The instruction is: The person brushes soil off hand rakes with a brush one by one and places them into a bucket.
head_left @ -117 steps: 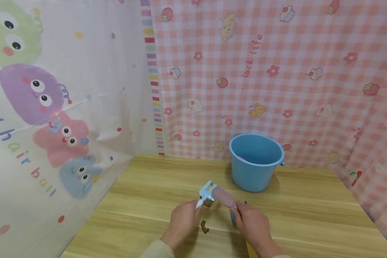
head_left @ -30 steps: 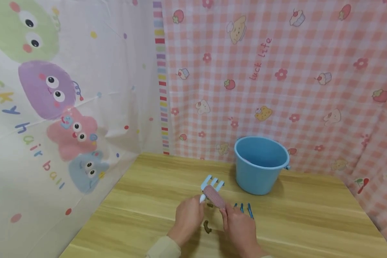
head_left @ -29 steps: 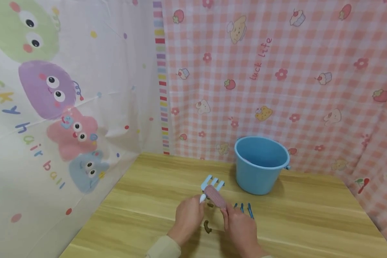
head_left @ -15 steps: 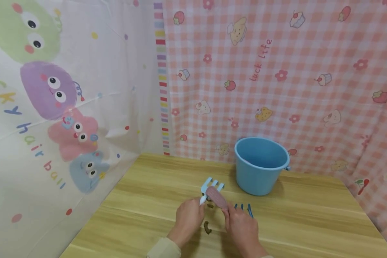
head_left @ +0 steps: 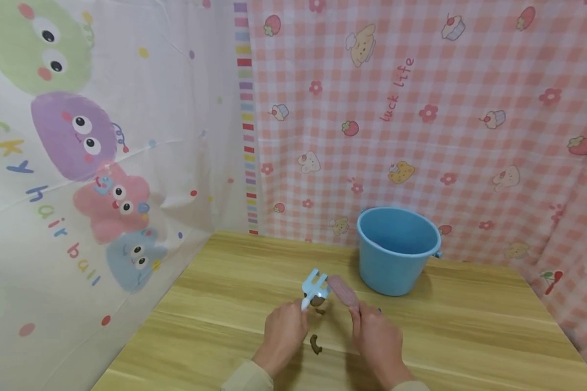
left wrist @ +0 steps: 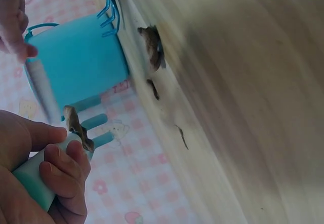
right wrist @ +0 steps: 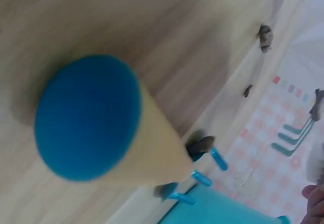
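Observation:
In the head view, my left hand (head_left: 283,328) grips the pale handle of a light blue hand rake (head_left: 316,287), its tines pointing away from me. A brown, dried-leaf-like clump (left wrist: 77,127) clings near the rake's neck. My right hand (head_left: 378,339) holds a pink bristled brush (head_left: 342,291), whose head sits just right of the rake. Below them, a curved brown piece (head_left: 316,344) and a smaller bit (head_left: 320,311) lie on the table. The brush shows as a pale blur (left wrist: 43,89) in the left wrist view.
A blue bucket (head_left: 396,271) stands behind the hands, right of centre. Another rake with blue tines (right wrist: 201,177) and a yellowish, blue-ended handle (right wrist: 162,148) lies near my right hand, mostly hidden by it in the head view. Printed cloths (head_left: 323,119) hang behind the wooden table (head_left: 191,304).
The brush has moved right, from across the rake's neck to beside its tines. The light blue rake has turned slightly, showing more of the clump. My right hand now covers the other rake's tines.

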### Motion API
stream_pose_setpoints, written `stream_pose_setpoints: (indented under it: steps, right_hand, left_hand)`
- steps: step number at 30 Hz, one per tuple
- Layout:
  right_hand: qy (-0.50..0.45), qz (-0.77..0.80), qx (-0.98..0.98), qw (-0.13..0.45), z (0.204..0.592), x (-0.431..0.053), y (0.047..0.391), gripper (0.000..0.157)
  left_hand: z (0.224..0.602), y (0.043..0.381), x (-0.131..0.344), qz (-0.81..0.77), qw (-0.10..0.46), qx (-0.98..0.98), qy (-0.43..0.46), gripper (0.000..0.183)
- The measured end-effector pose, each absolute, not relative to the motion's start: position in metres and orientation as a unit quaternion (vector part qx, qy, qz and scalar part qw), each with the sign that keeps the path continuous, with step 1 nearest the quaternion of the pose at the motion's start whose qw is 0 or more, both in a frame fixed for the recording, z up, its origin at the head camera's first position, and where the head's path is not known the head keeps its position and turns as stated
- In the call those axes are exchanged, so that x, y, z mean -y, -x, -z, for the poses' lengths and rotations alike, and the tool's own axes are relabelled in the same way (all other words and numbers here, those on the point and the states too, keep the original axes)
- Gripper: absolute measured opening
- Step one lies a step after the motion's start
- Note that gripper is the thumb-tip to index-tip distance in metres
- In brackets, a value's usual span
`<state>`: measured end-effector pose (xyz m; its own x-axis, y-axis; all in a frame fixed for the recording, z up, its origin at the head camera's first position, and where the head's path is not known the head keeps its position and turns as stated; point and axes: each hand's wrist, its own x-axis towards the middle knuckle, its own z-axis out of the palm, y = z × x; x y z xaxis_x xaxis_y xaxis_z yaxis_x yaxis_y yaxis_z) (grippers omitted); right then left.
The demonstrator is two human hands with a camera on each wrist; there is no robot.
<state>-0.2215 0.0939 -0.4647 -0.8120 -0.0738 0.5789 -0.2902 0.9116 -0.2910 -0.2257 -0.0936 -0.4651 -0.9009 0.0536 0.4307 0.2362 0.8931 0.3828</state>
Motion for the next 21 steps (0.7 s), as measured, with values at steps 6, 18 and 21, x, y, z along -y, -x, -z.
stream_pose_setpoints:
  steps: [6,18,21]
  right_hand:
    - [-0.165,-0.168,0.919,0.317,0.467,-0.080,0.212,0.019]
    - [-0.137,-0.138,0.941,0.277,0.468,-0.082,0.214,0.017]
    - [-0.134,-0.141,0.942,0.273,0.468,-0.084,0.214,0.018]
  left_hand:
    - [0.461,0.228,0.094,0.241,0.202,0.946,0.083,0.027]
    - [0.457,0.228,0.091,0.258,0.180,0.946,0.077,0.022]
    - [0.457,0.227,0.090,0.250,0.186,0.947,0.080,0.022]
